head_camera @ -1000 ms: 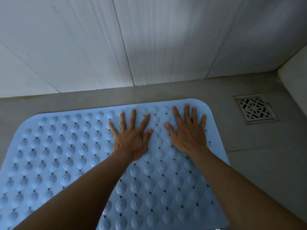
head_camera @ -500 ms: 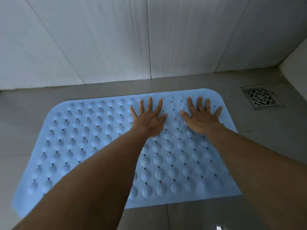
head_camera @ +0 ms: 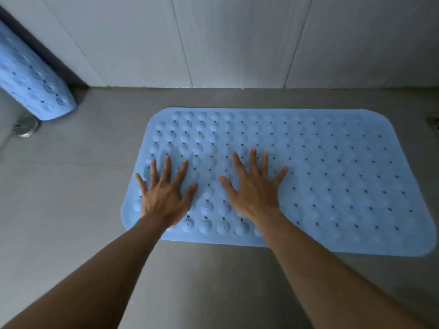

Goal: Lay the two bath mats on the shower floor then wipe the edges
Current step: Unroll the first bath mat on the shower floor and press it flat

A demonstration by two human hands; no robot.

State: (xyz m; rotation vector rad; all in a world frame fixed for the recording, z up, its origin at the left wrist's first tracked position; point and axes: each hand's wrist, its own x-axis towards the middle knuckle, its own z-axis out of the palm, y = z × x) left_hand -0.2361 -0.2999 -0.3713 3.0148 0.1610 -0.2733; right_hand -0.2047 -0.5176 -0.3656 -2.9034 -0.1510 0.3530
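Observation:
A light blue bath mat (head_camera: pixel 332 176) with round bumps and small holes lies flat on the grey shower floor (head_camera: pixel 71 198), its long side running left to right. My left hand (head_camera: pixel 164 193) presses flat on the mat's near left corner, fingers spread. My right hand (head_camera: pixel 254 191) lies flat beside it toward the mat's middle, fingers spread too. Neither hand holds anything. A second blue bath mat (head_camera: pixel 31 81) leans rolled or folded against the wall at the far left, partly cut off by the frame edge.
White tiled wall (head_camera: pixel 237 43) runs along the back. A floor drain (head_camera: pixel 433 124) shows at the right edge, just past the mat. A metal fitting (head_camera: pixel 25 129) sits on the floor under the leaning mat.
Both hands have slid from the mat's far right area to its near left part, still flat. The view has swung left and pulled back, revealing the second mat at the left.

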